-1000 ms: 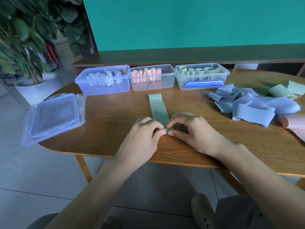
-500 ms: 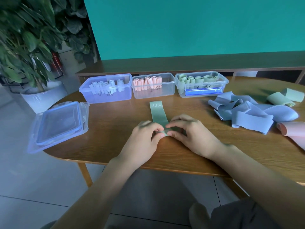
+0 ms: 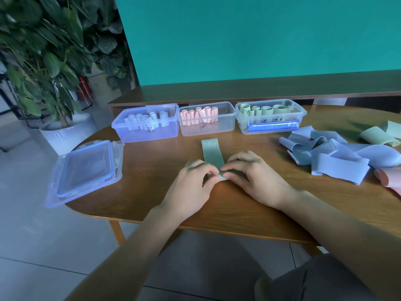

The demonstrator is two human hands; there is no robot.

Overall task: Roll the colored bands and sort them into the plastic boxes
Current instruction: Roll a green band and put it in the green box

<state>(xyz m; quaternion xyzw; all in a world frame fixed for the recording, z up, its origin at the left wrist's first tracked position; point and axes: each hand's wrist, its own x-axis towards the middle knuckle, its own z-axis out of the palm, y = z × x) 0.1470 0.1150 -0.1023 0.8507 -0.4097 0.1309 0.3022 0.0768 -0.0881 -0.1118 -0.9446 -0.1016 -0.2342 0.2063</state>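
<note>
A rounded wooden table (image 3: 227, 205) stands on pale floor tiles before a teal wall, a potted plant (image 3: 43, 61) to the left. At its far edge sit three plastic boxes: blue rolls (image 3: 147, 124), pink rolls (image 3: 207, 119), green rolls (image 3: 270, 116) (lids (image 3: 84, 170) lie apart, left). The left hand (image 3: 191, 187) and right hand (image 3: 253, 181), fingers curled, pinch the near end of the green band (image 3: 211, 154), which lies flat mid-table. Loose bands (image 3: 338, 155) are heaped on the right.

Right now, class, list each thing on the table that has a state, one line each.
green band: flat, near end being rolled
left hand: pinching the band
right hand: pinching the band
blue box: open, blue rolls inside
middle box: open, pink rolls
right box: open, green rolls
lids: off, stacked
blue bands: unrolled pile
</note>
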